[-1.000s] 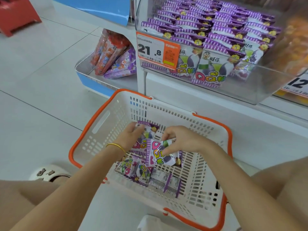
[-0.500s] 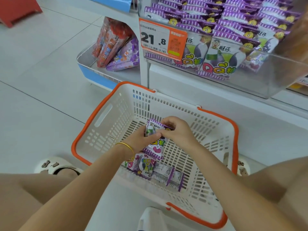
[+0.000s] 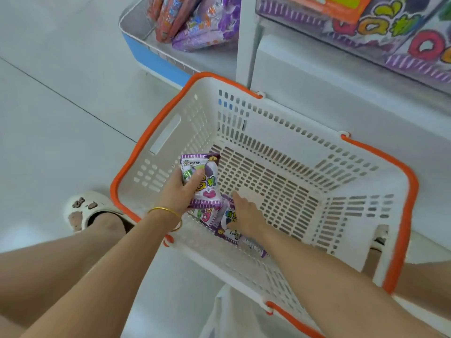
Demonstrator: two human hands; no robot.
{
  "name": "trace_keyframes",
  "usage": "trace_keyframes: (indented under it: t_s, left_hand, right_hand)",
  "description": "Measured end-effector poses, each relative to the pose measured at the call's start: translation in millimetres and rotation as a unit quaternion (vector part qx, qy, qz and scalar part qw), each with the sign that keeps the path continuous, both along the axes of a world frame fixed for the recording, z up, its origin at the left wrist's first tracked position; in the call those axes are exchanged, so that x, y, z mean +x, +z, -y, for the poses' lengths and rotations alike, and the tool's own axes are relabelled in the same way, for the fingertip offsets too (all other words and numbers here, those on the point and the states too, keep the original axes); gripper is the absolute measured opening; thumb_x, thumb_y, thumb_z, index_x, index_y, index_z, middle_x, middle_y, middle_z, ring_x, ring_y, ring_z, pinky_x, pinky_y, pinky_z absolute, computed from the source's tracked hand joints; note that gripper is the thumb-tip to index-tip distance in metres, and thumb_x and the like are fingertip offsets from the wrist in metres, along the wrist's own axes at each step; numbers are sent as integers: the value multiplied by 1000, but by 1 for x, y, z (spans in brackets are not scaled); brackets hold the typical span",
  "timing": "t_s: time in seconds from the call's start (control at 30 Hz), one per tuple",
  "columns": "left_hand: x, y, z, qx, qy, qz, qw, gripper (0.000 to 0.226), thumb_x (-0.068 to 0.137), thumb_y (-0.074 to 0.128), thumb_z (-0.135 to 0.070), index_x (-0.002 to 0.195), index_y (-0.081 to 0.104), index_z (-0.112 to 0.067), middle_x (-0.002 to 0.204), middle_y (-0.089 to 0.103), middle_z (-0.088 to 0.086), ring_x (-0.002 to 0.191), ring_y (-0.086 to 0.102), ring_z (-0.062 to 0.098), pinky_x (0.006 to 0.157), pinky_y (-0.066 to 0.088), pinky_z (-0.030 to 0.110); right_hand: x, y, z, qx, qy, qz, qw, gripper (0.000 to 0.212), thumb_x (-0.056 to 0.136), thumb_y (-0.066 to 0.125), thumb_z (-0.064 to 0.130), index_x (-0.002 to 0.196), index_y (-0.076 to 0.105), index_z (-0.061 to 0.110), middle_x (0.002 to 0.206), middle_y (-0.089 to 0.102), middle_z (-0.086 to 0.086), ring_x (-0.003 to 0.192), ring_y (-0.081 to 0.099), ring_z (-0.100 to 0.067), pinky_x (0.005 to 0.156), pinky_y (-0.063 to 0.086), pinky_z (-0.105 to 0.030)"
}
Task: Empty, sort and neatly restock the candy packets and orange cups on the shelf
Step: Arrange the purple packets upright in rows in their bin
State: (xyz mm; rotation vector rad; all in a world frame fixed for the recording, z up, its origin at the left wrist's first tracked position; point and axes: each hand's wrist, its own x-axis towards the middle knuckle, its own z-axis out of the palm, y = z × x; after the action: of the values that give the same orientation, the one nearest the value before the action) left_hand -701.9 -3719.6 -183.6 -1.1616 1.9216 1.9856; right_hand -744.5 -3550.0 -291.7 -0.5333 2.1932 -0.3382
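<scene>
my left hand (image 3: 179,193) is down inside the white, orange-rimmed basket (image 3: 280,123), close to its left wall. it holds a small stack of purple candy packets (image 3: 203,176) upright. my thumb lies across the printed front and the other fingers curl round the back, so the grip is closed firmly on the stack. the top edge of the stack stands up past my fingers and the bottom edge meets the heap below. a thin gold bangle (image 3: 164,211) sits on that wrist.

my right hand (image 3: 247,217) is just beside it, palm down on the loose packets (image 3: 214,219) that lie on the slotted basket floor by the near wall. one finger (image 3: 236,198) points straight out towards the held stack. the rest bend down over a packet and are hidden under the hand — i cannot tell whether they have pinched anything or only rest there.

the basket stands on the pale tiled floor (image 3: 61,106), right up against the base of the shelf unit (image 3: 317,76). above it, at the top right, a clear-fronted bin holds more purple packets (image 3: 402,37) of the same kind. an orange price tag (image 3: 341,8) sits on the front of the bin — its print is cut off and blurred. to the left, a lower tray (image 3: 136,37) with a blue edge holds red bags (image 3: 168,18) and purple bags (image 3: 207,28) leaning together. my foot in a cream slipper (image 3: 85,208) rests on the floor just left of the basket.
</scene>
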Motion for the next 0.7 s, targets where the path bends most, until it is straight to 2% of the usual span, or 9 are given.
trace_keyframes:
  t_s: [0.07, 0.17, 0.3, 0.37, 0.43, 0.5, 0.53, 0.6, 0.7]
  left_hand:
    - [-2, 2, -2, 32, 28, 1, 999, 15, 92, 54, -39, 101, 55, -28, 92, 71, 3, 81, 69, 23, 81, 55, 45]
    - [-10, 3, -2, 63, 55, 3, 996, 7, 93, 54, -34, 99, 56, -30, 94, 70, 4, 83, 68, 22, 82, 55, 41]
    - [-17, 13, -15, 47, 46, -15, 998, 9, 93, 57, -29, 101, 54, -32, 93, 70, 4, 77, 69, 18, 75, 57, 38]
    - [-20, 20, -25, 34, 31, -29, 999, 12, 91, 59, -33, 102, 54, -34, 101, 69, 8, 86, 69, 25, 80, 56, 47]
    - [-24, 30, -37, 4, 21, -45, 999, 13, 82, 62, -47, 93, 55, -46, 105, 68, 9, 93, 67, 30, 84, 52, 54]
    - [-28, 44, -50, -38, 8, -61, 997, 13, 83, 59, -48, 93, 51, -47, 105, 66, 8, 95, 65, 30, 85, 52, 51]
    - [-30, 54, -59, -50, 1, -77, 996, 13, 90, 56, -40, 99, 49, -40, 106, 64, 8, 96, 64, 29, 84, 52, 47]
    - [-32, 73, -77, -70, -23, -111, 991, 21, 96, 50, -31, 114, 43, -23, 105, 58, 7, 98, 60, 27, 82, 50, 41]
    - [-31, 99, -100, -69, -51, -127, 988, 41, 95, 46, -42, 124, 36, -15, 102, 55, 9, 90, 56, 24, 76, 47, 39]
  right_hand:
    - [8, -2, 2, 38, 15, -78, 996, 84, 83, 70, 35, 146, 19, 15, 131, 42, -11, 121, 43, -33, 93, 41, -43]
    - [1, 8, -8, 22, -2, -59, 998, 55, 86, 66, 34, 129, 40, 12, 117, 45, -7, 106, 50, -26, 83, 38, -36]
    - [-28, 46, -42, -90, -250, 49, 963, 56, 83, 72, 22, 132, 45, 13, 138, 43, -7, 114, 48, -22, 86, 41, -30]
    - [-39, 74, -60, -192, -440, 98, 872, 46, 80, 76, 16, 119, 52, 20, 132, 47, -3, 107, 52, -19, 83, 46, -37]
    - [-45, 104, -73, -313, -569, 197, 735, 39, 82, 72, 9, 117, 55, 15, 120, 60, -8, 96, 64, -25, 75, 54, -42]
    - [-43, 137, -78, -408, -606, 272, 626, 31, 84, 65, 4, 114, 57, 8, 98, 71, -11, 80, 70, -23, 63, 58, -35]
    - [-39, 154, -77, -433, -601, 283, 609, 24, 85, 63, 4, 107, 58, 9, 88, 73, -9, 74, 71, -21, 59, 58, -32]
    - [-25, 183, -71, -456, -570, 255, 634, 14, 84, 65, 7, 95, 59, 12, 81, 73, -5, 71, 69, -18, 62, 57, -32]
    - [-1, 215, -66, -436, -520, 114, 726, 16, 83, 71, 18, 95, 62, 16, 83, 69, 5, 75, 63, -12, 66, 48, -27]
